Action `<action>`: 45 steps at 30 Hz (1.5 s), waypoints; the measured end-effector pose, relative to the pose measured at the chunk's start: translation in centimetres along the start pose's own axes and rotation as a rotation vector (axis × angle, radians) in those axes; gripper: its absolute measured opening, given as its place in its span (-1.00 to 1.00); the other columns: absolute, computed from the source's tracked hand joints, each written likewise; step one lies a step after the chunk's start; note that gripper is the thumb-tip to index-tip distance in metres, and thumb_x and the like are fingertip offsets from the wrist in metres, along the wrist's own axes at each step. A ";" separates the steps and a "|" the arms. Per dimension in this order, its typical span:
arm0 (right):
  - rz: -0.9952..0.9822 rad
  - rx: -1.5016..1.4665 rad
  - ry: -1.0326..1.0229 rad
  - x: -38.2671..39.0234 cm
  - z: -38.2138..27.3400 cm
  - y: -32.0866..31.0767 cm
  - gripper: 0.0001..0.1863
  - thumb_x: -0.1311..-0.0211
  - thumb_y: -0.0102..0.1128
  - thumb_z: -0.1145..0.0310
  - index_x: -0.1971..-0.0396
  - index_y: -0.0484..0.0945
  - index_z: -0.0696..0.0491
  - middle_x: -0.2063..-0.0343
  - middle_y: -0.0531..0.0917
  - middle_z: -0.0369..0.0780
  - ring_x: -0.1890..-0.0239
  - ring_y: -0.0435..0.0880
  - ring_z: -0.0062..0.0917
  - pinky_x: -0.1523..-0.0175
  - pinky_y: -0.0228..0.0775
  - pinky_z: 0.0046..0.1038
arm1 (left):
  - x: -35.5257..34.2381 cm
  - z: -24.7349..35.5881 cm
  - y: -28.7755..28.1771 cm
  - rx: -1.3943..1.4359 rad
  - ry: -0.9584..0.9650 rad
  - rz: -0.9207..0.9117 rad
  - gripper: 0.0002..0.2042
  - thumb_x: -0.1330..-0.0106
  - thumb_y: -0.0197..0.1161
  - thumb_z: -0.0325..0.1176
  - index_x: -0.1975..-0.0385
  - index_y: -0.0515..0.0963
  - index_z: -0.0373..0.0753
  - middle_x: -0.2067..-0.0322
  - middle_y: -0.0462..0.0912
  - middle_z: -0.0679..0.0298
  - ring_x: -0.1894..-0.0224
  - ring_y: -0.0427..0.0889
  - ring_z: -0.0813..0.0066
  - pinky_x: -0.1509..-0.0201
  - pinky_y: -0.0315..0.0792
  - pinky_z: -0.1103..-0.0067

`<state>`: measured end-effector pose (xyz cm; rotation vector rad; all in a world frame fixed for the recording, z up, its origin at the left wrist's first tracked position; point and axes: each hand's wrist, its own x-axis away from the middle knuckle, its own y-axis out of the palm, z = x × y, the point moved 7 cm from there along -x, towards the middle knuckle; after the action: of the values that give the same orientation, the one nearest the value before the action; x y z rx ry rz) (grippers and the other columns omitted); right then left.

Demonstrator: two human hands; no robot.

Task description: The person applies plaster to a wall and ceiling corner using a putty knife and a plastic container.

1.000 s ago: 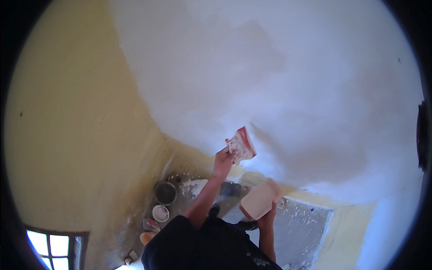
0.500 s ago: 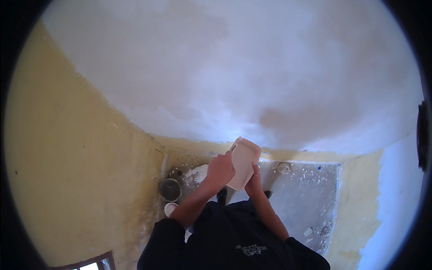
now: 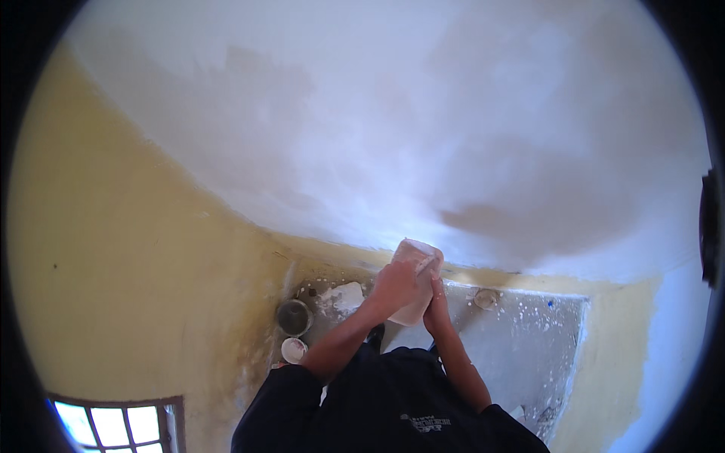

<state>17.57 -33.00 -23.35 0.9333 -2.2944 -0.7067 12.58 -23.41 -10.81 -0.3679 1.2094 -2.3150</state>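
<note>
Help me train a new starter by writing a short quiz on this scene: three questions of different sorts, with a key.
1. Multiple choice. Where is the person's left hand?
A) Inside the dark bucket
B) Over the pink tray
C) At the window

2. True or false? The white tub is larger than the dark bucket.

3. Short answer. Which hand grips the edge of the pink tray on the right side of the picture?

Key:
1. B, over the pink tray.
2. False; the dark bucket is the larger one.
3. The right hand.
</note>
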 end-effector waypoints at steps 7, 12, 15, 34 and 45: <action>-0.012 -0.042 0.025 -0.5 -1.9 -2.4 -0.48 -0.43 -0.08 0.13 -0.26 0.13 0.05 -0.12 0.39 -0.17 -0.18 0.41 -0.42 -0.26 0.28 -0.33 | -0.7 -2.5 0.3 0.308 0.025 0.034 -0.82 -0.11 0.17 -0.40 0.32 0.58 -0.29 0.41 0.62 -0.10 0.30 0.65 -0.03 0.17 0.52 0.27; -0.061 -0.007 0.031 -0.8 -6.0 -3.4 -0.51 -0.46 -0.12 0.06 -0.22 0.24 0.03 -0.08 0.47 -0.21 -0.15 0.45 -0.45 -0.27 0.29 -0.35 | 0.4 -2.4 0.4 0.612 -0.146 0.086 -0.80 -0.18 0.08 -0.55 0.24 0.58 -0.38 0.44 0.66 0.13 0.42 0.60 0.44 0.24 0.48 0.51; -0.051 -0.011 0.030 -1.7 -7.3 -4.5 -0.51 -0.44 -0.07 0.05 -0.22 0.25 0.02 -0.07 0.47 -0.23 -0.14 0.46 -0.47 -0.24 0.31 -0.35 | 0.9 -2.2 0.9 0.842 -0.207 0.134 -0.76 -0.22 0.03 -0.62 0.17 0.58 -0.42 0.40 0.67 0.27 0.38 0.55 0.65 0.22 0.45 0.62; -0.024 -0.173 0.096 -3.0 -11.3 -9.0 -0.45 -0.43 -0.04 0.06 -0.26 0.17 0.05 -0.11 0.41 -0.19 -0.21 0.39 -0.42 -0.28 0.26 -0.29 | -3.4 -17.3 0.3 1.331 -0.296 1.040 -0.73 -0.38 0.01 -0.56 -0.05 0.45 -0.38 0.11 0.60 0.14 0.12 0.62 0.43 0.02 0.49 0.53; 0.034 0.012 -0.033 0.1 -12.2 -10.4 -0.43 -0.45 -0.23 -0.03 -0.24 0.26 0.07 -0.12 0.48 -0.18 -0.15 0.49 -0.36 -0.24 0.33 -0.26 | -14.2 -13.6 6.0 0.193 -0.245 1.179 -0.41 -0.23 -0.02 -0.64 -0.34 0.20 -0.24 -0.24 0.34 -0.10 -0.23 0.40 -0.02 -0.10 0.48 0.28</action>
<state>30.25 -42.68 -21.39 0.8919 -2.3403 -0.6998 20.15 -9.21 -23.62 0.1311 0.7312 -1.2803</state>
